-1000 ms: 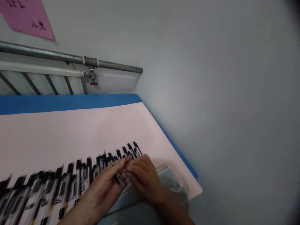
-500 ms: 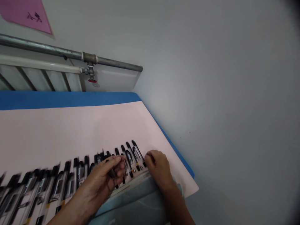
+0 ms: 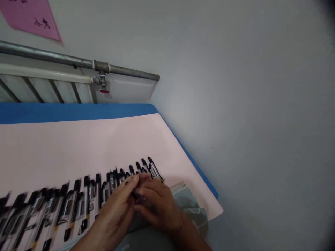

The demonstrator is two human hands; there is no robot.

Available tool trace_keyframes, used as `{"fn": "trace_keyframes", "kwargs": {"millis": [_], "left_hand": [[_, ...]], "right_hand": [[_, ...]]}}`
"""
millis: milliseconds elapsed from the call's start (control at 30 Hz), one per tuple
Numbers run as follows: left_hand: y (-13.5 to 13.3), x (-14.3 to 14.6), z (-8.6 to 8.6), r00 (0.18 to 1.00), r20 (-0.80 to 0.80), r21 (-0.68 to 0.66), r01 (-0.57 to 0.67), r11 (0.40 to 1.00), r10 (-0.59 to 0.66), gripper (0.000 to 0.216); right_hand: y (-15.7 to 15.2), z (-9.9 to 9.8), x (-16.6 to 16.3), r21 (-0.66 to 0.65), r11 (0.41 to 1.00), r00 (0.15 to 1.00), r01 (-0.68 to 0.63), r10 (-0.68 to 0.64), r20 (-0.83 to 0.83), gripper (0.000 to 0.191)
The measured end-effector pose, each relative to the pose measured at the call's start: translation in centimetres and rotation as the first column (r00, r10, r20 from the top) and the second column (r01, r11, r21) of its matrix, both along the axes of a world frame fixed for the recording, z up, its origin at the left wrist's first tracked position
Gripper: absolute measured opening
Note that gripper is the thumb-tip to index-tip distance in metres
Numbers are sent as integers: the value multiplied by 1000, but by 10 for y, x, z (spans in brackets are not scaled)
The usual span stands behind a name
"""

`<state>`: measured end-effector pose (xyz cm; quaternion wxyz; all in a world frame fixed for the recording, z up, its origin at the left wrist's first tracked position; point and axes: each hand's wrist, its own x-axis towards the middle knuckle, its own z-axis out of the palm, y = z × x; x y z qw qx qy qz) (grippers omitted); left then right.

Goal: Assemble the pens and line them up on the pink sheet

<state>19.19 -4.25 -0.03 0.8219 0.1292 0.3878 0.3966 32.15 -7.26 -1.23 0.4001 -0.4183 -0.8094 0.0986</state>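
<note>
In the head view, the long row of black-and-silver pens (image 3: 78,202) on the pale pink sheet (image 3: 78,146) is blurred and cut off at the left. At the row's near right end, a slim dark pen (image 3: 134,194) is mostly hidden between the hands. The left hand (image 3: 117,209) is curled and pinched on it. The right hand (image 3: 157,205) is cupped knuckles-up, and its grip cannot be made out.

A pale pink paper sheet (image 3: 78,143) lies on the blue-topped bench (image 3: 65,111). On the sheet, a long row of black-and-clear plastic pens (image 3: 78,198) runs from 8 o'clock to centre. At 6 o'clock the left hand (image 3: 117,205) and right hand (image 3: 159,205) meet at the row's right end, their fingers pinching one slim black pen (image 3: 134,194). Behind the bench, at 11 o'clock, a grey steel pipe (image 3: 52,59) runs along the wall.
</note>
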Motion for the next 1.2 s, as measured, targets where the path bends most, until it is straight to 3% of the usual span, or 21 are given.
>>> {"fn": "trace_keyframes", "kwargs": {"millis": [133,200,233,300,367,533,667,733,800,900,1000,1100,1200], "left_hand": [[-6,-1,-6,997,2,98,75,992,-76,29],[-4,-3,-4,997,-13,96,82,992,-81,32],[-1,-5,-2,997,-24,96,74,993,-72,33],[3,-7,2,999,-30,94,47,994,-45,34],[6,-7,6,999,17,70,47,996,-48,30],[2,1,5,982,152,35,111,993,-115,25],[3,-3,4,994,92,80,55,995,-62,25],[7,-8,6,999,33,89,6,996,-9,23],[12,-12,8,999,-15,110,-31,993,33,23],[18,-15,11,996,-58,138,-54,989,62,23],[20,-17,11,993,-90,153,-63,986,77,23],[21,-20,9,992,-97,180,-68,981,87,21],[22,-24,8,989,-116,188,-73,979,96,20]], "right_hand": [[0,-5,-6,-74,997,1000,21,-22,-18,27],[1,-7,1,-148,980,986,134,-146,-75,20],[3,-7,6,-197,953,962,232,-255,-101,18],[9,-8,15,-313,844,863,435,-490,-124,16],[16,-8,23,-410,746,783,525,-612,-111,15],[24,-7,28,-459,745,778,484,-607,-163,15],[16,-9,36,-454,684,644,570,-716,-270,21],[8,-10,40,-423,668,626,612,-736,-257,21],[-1,-10,42,-359,679,676,641,-720,-155,18],[-14,-10,37,-288,710,760,643,-639,122,12],[-22,-10,30,-264,714,755,649,-561,339,14],[-26,-12,28,-243,728,751,641,-531,392,16],[-28,-14,32,-261,727,768,635,-560,310,14]]}}
